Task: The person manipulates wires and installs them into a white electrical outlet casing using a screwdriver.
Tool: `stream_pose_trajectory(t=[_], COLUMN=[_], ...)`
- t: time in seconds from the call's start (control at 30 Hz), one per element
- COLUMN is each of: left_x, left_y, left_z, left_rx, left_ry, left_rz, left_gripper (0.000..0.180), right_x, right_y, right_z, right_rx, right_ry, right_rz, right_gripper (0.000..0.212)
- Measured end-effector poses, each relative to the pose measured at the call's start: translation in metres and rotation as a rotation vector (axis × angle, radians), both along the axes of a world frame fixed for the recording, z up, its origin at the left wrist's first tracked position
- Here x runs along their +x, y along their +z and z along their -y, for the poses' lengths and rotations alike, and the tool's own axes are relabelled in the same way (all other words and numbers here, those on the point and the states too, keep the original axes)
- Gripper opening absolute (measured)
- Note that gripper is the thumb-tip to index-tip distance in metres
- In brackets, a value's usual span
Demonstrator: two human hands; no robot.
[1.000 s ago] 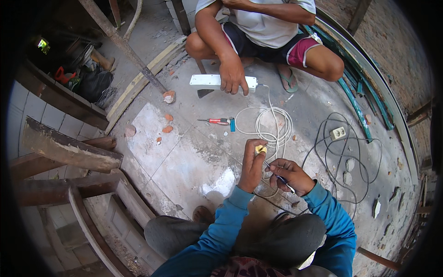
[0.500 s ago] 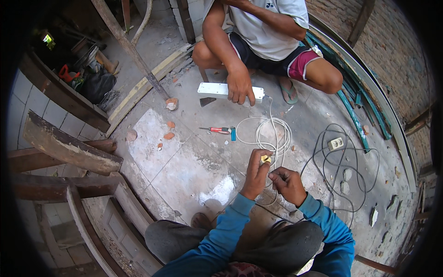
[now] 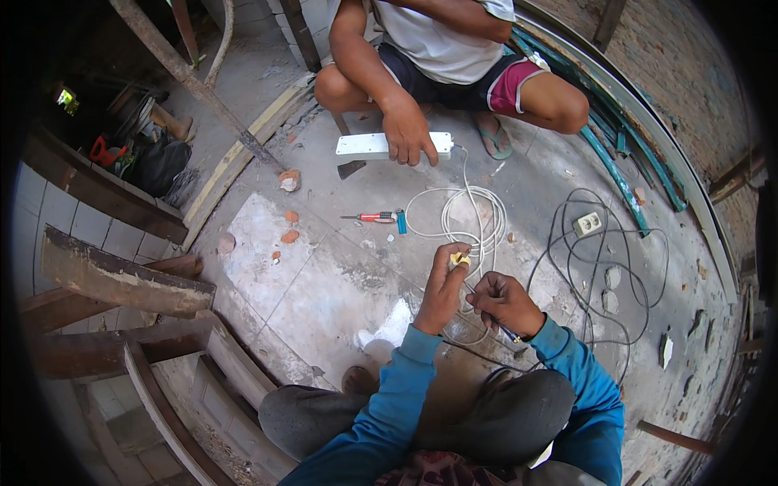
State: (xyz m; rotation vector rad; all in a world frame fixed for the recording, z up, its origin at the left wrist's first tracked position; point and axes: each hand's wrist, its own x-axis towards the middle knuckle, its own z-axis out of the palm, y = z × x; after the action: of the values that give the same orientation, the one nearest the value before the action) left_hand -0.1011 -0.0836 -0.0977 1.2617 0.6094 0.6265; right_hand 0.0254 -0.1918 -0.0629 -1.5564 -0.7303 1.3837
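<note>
My left hand (image 3: 440,293) is closed around a small cream-yellow plug part (image 3: 459,259), holding it up between thumb and fingers. Close beside it, my right hand (image 3: 506,304) pinches a slim screwdriver (image 3: 511,334). The dark blue end of that tool sticks out below the palm, and its thin shaft points toward the left hand. Beyond both hands lies a coil of white cable (image 3: 478,223). It runs to a white power strip (image 3: 365,144), which a person facing me grips with one hand (image 3: 409,134).
A red-handled screwdriver (image 3: 375,217) and a small teal object (image 3: 401,222) lie on the floor. To the right, black cable (image 3: 648,279) loops around a cream socket (image 3: 587,224). Brick pieces (image 3: 290,236) are scattered left. Wooden frames (image 3: 130,267) stand at left, teal bars (image 3: 620,194) at right.
My right hand has turned, and the blue end of the screwdriver now shows below it. My left hand still holds the plug part. The whole view has shifted slightly.
</note>
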Motion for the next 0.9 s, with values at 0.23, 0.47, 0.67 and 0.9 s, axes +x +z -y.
stream_pose_trajectory(t=[0.23, 0.47, 0.67, 0.9], left_x=[-0.001, -0.007, -0.007, -0.006], left_y=[0.002, 0.001, 0.004, 0.008], left_z=[0.001, -0.001, -0.001, 0.000], left_rx=[-0.033, -0.034, -0.060, -0.014], left_ry=[0.038, -0.001, -0.016, 0.008], left_rz=[0.012, 0.006, 0.061, 0.020], left_gripper=[0.029, 0.032, 0.032, 0.037], right_x=[-0.007, 0.006, 0.006, 0.007], right_y=[-0.005, -0.009, -0.011, -0.015], right_z=[-0.002, -0.002, 0.001, -0.001], right_rx=[0.266, -0.036, -0.016, -0.008], right_ry=[0.075, 0.003, -0.007, 0.010], right_rz=[0.757, -0.406, -0.534, -0.428], right_gripper=[0.014, 0.021, 0.022, 0.023])
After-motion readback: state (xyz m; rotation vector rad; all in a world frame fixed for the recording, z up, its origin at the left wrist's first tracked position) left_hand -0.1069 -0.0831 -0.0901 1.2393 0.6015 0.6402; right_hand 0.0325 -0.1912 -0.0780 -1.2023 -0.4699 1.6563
